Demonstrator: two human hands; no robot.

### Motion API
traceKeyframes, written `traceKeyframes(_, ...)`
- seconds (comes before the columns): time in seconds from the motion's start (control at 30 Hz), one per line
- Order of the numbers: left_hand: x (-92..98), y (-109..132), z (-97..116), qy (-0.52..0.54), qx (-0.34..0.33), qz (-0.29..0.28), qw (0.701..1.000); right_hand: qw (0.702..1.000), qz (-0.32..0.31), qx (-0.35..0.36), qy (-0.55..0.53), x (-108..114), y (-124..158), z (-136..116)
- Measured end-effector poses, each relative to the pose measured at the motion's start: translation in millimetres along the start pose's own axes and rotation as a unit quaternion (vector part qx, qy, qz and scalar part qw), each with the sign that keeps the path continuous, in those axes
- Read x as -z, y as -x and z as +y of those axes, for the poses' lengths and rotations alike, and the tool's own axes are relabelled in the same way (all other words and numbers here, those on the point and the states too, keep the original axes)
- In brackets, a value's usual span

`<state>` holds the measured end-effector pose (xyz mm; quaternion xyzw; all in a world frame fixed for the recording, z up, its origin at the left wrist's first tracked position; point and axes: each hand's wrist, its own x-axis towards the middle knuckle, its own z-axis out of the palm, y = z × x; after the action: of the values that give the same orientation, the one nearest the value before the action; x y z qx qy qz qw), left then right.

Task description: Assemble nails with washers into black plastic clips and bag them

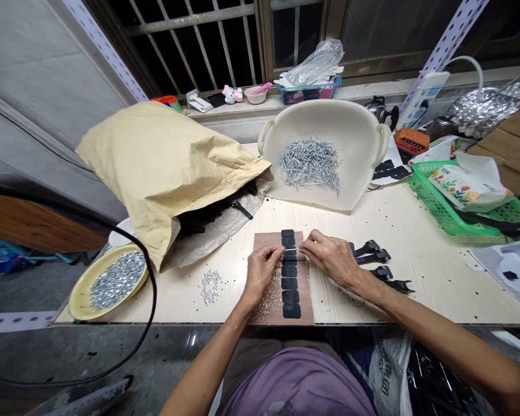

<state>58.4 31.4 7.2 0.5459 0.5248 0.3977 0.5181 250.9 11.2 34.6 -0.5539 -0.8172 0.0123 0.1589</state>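
Observation:
A thin silvery metal pin (292,249) stretches level between my two hands, above a column of black rounded pads (289,283) on a brown board (268,315). My left hand (262,270) is closed in a pinch at the pin's left end. At its right end, the fingertips of my right hand (331,256) are also pinched together. Fingers partly cover the pin's ends, so I cannot make out their shape. Just right of my right hand lie several black plastic clip-like parts (375,254), partly behind my wrist and forearm.
A white basin (357,150) holds a heap of metal pins (309,164). Left are a paper sack (164,156) with black parts, a yellow bowl (80,297) of small metal pieces, and a loose pile of small bits (210,287). A green basket (429,202) stands right.

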Motion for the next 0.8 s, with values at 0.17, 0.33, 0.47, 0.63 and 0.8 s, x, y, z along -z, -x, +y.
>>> traceKeyframes(0.17, -5.9, -3, 5, 0.218, 0.133, -0.020, 0.967, 0.998, 0.053, -0.010, 0.043, -3, 5, -11)
traceKeyframes(0.33, -11.2, 0, 6, 0.280, 0.102, 0.015, 0.954, 0.993, 0.099, -0.060, 0.028, -12, 10, -23)
traceKeyframes(0.47, -9.9, 4, 2, 0.160, 0.061, 0.027, 0.985, 0.991, 0.107, -0.027, 0.074, -15, 16, -26)
traceKeyframes(0.63, -16.1, 3, 2, 0.149, 0.060, 0.059, 0.985, 0.986, 0.119, 0.016, 0.116, -19, 17, -24)
traceKeyframes(0.8, -26.3, 3, 3, 0.248, 0.070, 0.081, 0.963, 0.987, 0.136, -0.024, 0.088, -27, 15, -28)
